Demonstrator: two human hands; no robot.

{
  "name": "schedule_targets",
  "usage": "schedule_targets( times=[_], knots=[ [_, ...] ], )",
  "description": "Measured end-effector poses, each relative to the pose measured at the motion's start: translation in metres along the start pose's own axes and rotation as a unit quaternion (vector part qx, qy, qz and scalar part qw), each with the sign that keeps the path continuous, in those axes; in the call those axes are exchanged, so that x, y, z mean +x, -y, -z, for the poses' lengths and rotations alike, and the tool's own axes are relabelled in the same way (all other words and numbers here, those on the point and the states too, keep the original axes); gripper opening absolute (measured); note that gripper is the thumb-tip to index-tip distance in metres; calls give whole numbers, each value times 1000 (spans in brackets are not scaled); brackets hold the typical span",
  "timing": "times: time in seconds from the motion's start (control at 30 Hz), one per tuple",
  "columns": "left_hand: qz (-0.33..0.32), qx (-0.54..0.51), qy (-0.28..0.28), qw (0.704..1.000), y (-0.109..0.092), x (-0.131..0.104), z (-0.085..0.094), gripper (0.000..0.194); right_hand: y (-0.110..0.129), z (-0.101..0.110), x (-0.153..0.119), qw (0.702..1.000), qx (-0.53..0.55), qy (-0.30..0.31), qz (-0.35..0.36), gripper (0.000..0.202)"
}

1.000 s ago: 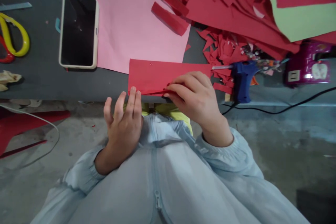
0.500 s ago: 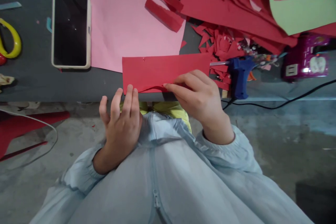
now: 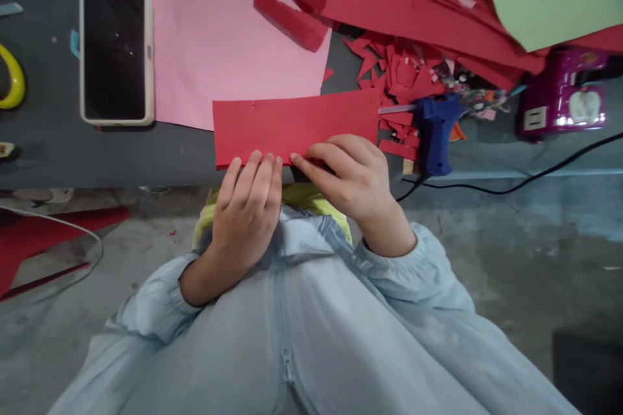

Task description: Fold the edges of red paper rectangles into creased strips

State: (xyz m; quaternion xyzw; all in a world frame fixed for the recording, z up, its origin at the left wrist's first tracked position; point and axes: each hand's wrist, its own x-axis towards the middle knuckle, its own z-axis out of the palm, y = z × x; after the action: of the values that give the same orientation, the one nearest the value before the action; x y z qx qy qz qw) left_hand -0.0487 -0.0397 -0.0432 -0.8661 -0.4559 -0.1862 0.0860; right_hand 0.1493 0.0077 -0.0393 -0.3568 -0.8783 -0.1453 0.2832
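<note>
A long red paper strip [image 3: 292, 123] lies along the front edge of the dark table, with a narrow fold along its near edge. My left hand [image 3: 250, 211] is at the strip's near edge, its fingers stretched out with the tips on the fold. Beside it on the right, my right hand [image 3: 353, 175] has its index finger and thumb at the same edge, close to the left fingertips. Its thumb is partly hidden, and the fingertips press on the paper.
A phone [image 3: 117, 55] lies left of a pink sheet [image 3: 238, 45]. Red scraps [image 3: 402, 71], a blue glue gun [image 3: 438, 133] with a black cord, a purple device [image 3: 559, 97] and a green sheet [image 3: 559, 6] are on the right. Yellow scissor handles [image 3: 14, 81] show at far left.
My left hand has moved right, its fingertips now on the fold near my right hand. The raised near edge of the strip now lies flatter. The whole view has shifted slightly.
</note>
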Motion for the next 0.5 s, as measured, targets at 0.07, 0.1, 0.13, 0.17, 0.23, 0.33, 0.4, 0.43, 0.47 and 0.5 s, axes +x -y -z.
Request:
schedule_targets(
  times=[0.07, 0.1, 0.13, 0.17, 0.23, 0.33, 0.4, 0.43, 0.47, 0.5],
  knots=[
    [-4, 9, -6, 1000, 0, -1, -2, 44, -2, 0, -3, 1000, 6, -7, 9, 11],
    [-3, 9, -6, 1000, 0, -2, -3, 46, -3, 0, -5, 1000, 11, -9, 11, 13],
    [-1, 7, -6, 1000, -1, -2, -3, 48, -5, 0, -7, 1000, 17, -12, 11, 14],
    [1, 5, -7, 1000, -1, -3, -4, 50, -6, 0, -9, 1000, 22, -15, 8, 14],
    [5, 8, -9, 1000, -3, -4, -4, 53, -7, -1, -11, 999, 25, -19, -2, 13],
    [11, 19, -11, 1000, -5, -5, -4, 54, -8, -1, -13, 1000, 8, -23, -6, 12],
    [15, 22, -12, 1000, -6, -2, -3, 52, -9, -2, -13, 1000, 0, -25, 0, 11],
    [15, 22, -13, 1000, -5, 0, -2, 49, -9, -2, -12, 1000, 1, -26, 3, 9],
    [14, 21, -14, 1000, -4, 4, 0, 45, -9, -2, -12, 1000, 4, -29, 7, 9],
    [12, 18, -15, 1000, -3, 8, 1, 41, -9, -2, -12, 999, 8, -33, 11, 9]
  ],
)
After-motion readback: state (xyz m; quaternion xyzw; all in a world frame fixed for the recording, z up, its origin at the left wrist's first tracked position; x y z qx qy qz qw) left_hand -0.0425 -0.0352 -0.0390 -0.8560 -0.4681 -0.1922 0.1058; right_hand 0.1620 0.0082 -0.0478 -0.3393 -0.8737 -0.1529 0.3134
